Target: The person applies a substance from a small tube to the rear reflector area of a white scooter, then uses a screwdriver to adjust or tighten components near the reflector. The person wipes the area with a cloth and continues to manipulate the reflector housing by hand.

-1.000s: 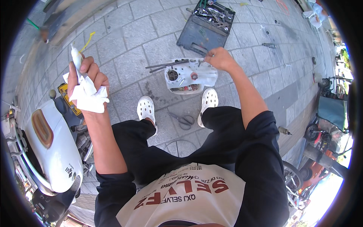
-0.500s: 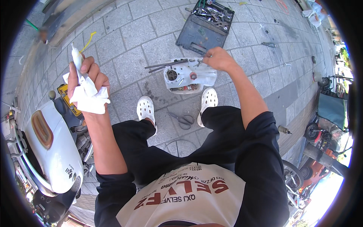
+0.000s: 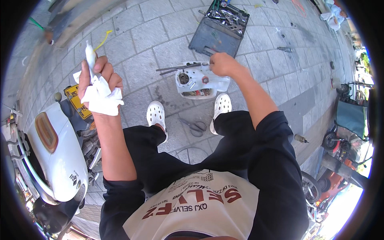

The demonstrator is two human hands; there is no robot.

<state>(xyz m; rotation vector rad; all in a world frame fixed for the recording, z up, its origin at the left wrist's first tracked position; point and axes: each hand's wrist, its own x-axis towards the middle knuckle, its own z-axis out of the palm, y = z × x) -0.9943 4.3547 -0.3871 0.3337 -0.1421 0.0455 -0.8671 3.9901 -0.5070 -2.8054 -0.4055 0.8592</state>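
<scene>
My left hand is raised at the left, closed round a small white tube with a narrow nozzle pointing up. A crumpled white tissue is held against the palm by the same fingers. At the centre right, my right hand has its fingers curled together above the far edge of a cut white plastic container. Whatever those fingers hold, if anything, I cannot make out. Two thin dark rods lie across the container. Just beyond the hand lies an open dark tool case with sockets and wrenches. A small blurred streak shows over its lid.
Dark scissors lie on the paving between my white clogs. A white scooter stands close at the left. Other parked vehicles line the right side. A grey tool lies farther off at the right.
My right hand has shifted slightly left and toward the tool case. My left hand, with the tube and tissue, sits a little farther right and lower. A blurred streak has appeared over the case.
</scene>
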